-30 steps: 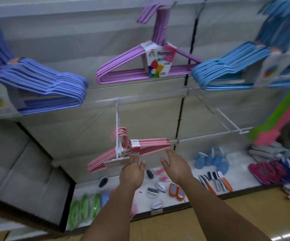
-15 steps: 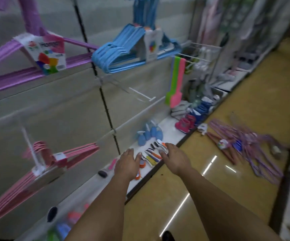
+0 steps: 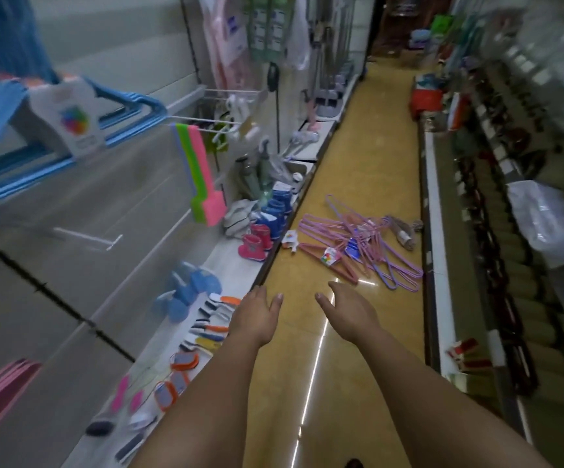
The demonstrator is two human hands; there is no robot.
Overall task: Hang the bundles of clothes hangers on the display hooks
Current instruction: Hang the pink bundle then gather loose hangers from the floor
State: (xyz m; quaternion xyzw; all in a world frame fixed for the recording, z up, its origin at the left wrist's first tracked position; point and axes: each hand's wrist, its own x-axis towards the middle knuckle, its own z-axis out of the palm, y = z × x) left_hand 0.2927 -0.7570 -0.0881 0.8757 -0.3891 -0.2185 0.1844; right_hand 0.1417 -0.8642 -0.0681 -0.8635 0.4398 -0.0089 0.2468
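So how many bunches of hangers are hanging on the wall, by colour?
Blue bunch: 1 (one label shows)
Pink bunch: 1, partly cut off by the picture's edge
Total: 2
More hangers lie in a pile on the floor, too tangled to count as bunches.

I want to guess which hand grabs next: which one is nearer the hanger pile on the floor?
Right. The right hand hangs just short of the hanger pile; the left hand sits farther left, by the shelf edge.
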